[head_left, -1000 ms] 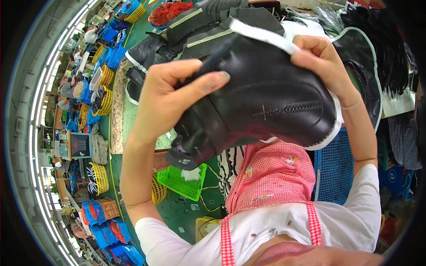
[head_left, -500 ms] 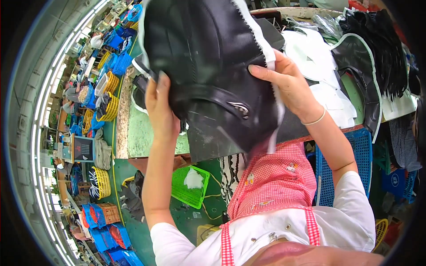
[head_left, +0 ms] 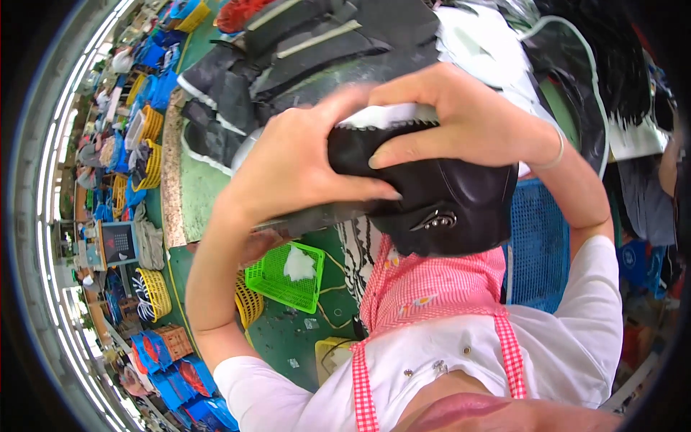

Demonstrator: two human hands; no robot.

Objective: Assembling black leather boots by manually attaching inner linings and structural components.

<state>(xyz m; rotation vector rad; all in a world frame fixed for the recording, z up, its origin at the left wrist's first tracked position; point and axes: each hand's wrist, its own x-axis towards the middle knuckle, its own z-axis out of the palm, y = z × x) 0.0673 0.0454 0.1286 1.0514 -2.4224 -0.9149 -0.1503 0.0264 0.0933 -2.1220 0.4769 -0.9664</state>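
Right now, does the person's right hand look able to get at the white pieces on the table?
Probably, once free: the right hand grips the black piece. The white pieces lie just beyond that hand, and nothing seems to block the way.

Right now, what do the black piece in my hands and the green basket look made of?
The black piece: probably leather or imitation leather, smooth with a soft sheen. The green basket: likely plastic, bright and evenly coloured, with openwork walls.

Worn green tabletop (head_left: 193,201): black pieces (head_left: 306,29) overlapping toward left, some white-edged; white pieces (head_left: 471,36) farther right
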